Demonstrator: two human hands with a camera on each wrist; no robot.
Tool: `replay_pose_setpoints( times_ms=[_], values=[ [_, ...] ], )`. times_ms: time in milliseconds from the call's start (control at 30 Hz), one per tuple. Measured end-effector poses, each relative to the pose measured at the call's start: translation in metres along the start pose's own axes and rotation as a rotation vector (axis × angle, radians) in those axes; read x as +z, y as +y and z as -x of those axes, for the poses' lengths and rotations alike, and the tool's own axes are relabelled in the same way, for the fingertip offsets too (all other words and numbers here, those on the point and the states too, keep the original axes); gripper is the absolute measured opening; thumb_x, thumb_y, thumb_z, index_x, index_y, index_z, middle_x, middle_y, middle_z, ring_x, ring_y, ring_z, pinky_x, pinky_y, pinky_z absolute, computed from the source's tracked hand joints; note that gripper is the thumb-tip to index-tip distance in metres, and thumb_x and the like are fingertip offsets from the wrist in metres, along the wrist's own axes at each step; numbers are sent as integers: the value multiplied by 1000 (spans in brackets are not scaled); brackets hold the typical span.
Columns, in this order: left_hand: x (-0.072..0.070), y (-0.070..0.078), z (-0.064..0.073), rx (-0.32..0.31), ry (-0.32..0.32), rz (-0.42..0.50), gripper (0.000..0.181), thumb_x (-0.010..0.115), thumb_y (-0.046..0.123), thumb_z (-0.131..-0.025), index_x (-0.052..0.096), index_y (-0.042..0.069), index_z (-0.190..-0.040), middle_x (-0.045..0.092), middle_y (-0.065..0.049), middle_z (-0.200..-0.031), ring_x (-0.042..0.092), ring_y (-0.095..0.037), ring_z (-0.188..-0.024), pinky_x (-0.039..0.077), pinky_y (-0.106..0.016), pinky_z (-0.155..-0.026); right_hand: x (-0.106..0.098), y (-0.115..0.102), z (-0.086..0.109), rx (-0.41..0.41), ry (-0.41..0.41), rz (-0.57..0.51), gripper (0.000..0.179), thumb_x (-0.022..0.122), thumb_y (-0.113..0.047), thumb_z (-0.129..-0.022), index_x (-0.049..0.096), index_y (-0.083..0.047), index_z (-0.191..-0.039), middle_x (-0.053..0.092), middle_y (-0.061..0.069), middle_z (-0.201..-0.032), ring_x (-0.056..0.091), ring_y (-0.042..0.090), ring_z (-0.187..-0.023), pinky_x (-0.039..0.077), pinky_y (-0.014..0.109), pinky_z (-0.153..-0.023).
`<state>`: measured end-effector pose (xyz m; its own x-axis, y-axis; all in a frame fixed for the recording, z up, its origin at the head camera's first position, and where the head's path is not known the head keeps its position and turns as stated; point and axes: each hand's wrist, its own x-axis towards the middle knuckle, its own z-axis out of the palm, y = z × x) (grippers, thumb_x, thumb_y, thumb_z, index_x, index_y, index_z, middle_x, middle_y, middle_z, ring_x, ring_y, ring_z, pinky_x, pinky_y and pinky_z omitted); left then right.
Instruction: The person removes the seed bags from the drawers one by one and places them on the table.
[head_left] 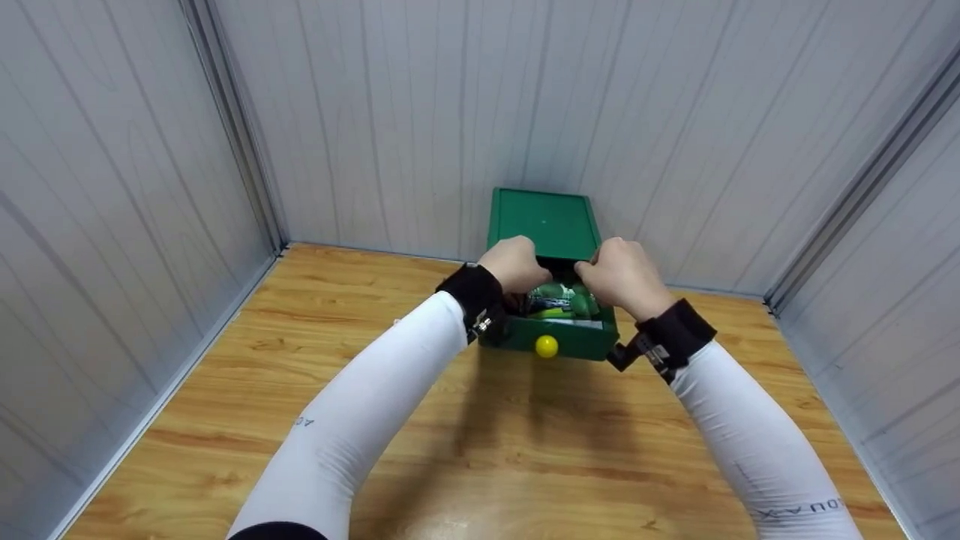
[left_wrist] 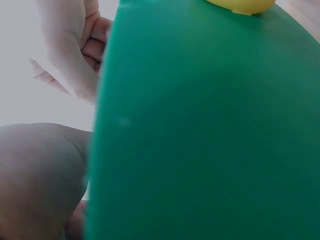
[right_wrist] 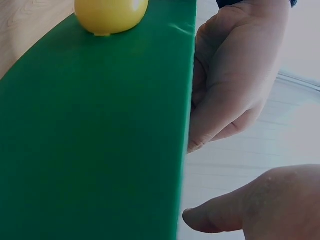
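A green box [head_left: 544, 221] stands against the back wall with its drawer [head_left: 581, 343] pulled out, a yellow round knob [head_left: 547, 346] on the front. Green rounded items [head_left: 581, 304] and a yellow-green strip [head_left: 553, 313] lie inside. My left hand [head_left: 514, 264] is over the drawer's left side, my right hand [head_left: 624, 277] over its right, both with curled fingers and thumbs turned inward. Both wrist views are largely filled by the green drawer front, which hides some fingertips. I cannot tell whether either hand holds anything.
Pale panelled walls [head_left: 420, 127] enclose the wood-grain surface [head_left: 337, 315] at the back and both sides. Black wrist straps [head_left: 675, 337] with small cameras sit close beside the drawer's corners. A small white object [head_left: 396, 322] shows beside my left sleeve.
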<state>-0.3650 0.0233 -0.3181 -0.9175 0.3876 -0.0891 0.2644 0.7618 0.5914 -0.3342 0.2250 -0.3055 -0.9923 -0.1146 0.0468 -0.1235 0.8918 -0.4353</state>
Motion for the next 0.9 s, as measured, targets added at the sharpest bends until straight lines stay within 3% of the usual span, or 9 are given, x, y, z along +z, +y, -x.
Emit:
replay_pose_setpoints(
  times_ms=[200, 433, 467, 533, 567, 700, 767, 867, 900],
  values=[
    [0, 2, 3, 18, 25, -8, 23, 67, 23, -111, 58, 11, -93, 47, -1, -82, 43, -15, -60, 42, -31, -66, 2, 0, -1, -13, 4, 21, 57, 59, -25, -112, 43, -20, -57, 39, -5, -53, 46, 12, -45, 37, 27, -50],
    [0, 2, 11, 42, 70, 18, 23, 78, 21, -104, 70, 2, -114, 70, -10, -112, 55, -20, -80, 47, -32, -75, 4, -1, -2, -2, -6, 8, 55, 63, -27, -113, 51, -18, -60, 45, -4, -54, 51, 14, -48, 40, 28, -51],
    [1, 2, 12, 46, 77, 14, 21, 79, 19, -104, 70, 2, -112, 70, -11, -111, 55, -20, -80, 47, -32, -75, 4, -1, -1, -3, -5, 10, 55, 63, -27, -113, 51, -18, -60, 44, -4, -54, 49, 14, -47, 39, 28, -51],
    [12, -12, -15, 37, 94, -5, 13, 80, 15, -100, 70, 7, -99, 69, -9, -102, 54, -20, -74, 46, -32, -69, 5, -1, -1, -5, -1, 11, 56, 64, -27, -113, 49, -18, -60, 42, -4, -54, 46, 14, -47, 38, 29, -51],
    [12, -11, -17, 28, 102, -14, 12, 79, 12, -98, 69, 9, -93, 68, -8, -96, 53, -20, -71, 46, -32, -65, 5, 0, -1, -4, 0, 11, 56, 64, -27, -113, 48, -18, -60, 41, -4, -54, 46, 14, -47, 37, 29, -51],
    [20, -24, -42, 12, 99, -13, 30, 73, 2, -91, 55, 16, -73, 53, -3, -75, 48, -19, -59, 42, -31, -54, 6, 0, -1, -3, 2, 11, 58, 64, -28, -113, 45, -18, -59, 39, -4, -55, 43, 14, -46, 36, 29, -51],
    [14, -14, -25, 24, 101, -5, 32, 70, -2, -90, 52, 15, -70, 49, -3, -71, 48, -18, -58, 42, -31, -53, 6, 0, -1, -2, 2, 14, 58, 64, -28, -113, 45, -18, -59, 38, -4, -55, 43, 14, -46, 35, 28, -51],
    [16, -14, -22, 49, 103, -24, 40, 69, -4, -91, 44, 16, -66, 39, 0, -68, 41, -17, -57, 37, -30, -53, 6, 1, -1, -8, 8, 24, 59, 64, -29, -113, 45, -18, -59, 37, -4, -54, 42, 14, -46, 34, 29, -50],
    [13, -8, -14, 49, 99, -44, 42, 66, -6, -92, 42, 16, -66, 37, -1, -68, 39, -17, -57, 36, -30, -53, 6, 1, 0, -11, 11, 27, 59, 64, -29, -113, 45, -18, -59, 36, -4, -54, 42, 14, -46, 34, 29, -50]
  ],
)
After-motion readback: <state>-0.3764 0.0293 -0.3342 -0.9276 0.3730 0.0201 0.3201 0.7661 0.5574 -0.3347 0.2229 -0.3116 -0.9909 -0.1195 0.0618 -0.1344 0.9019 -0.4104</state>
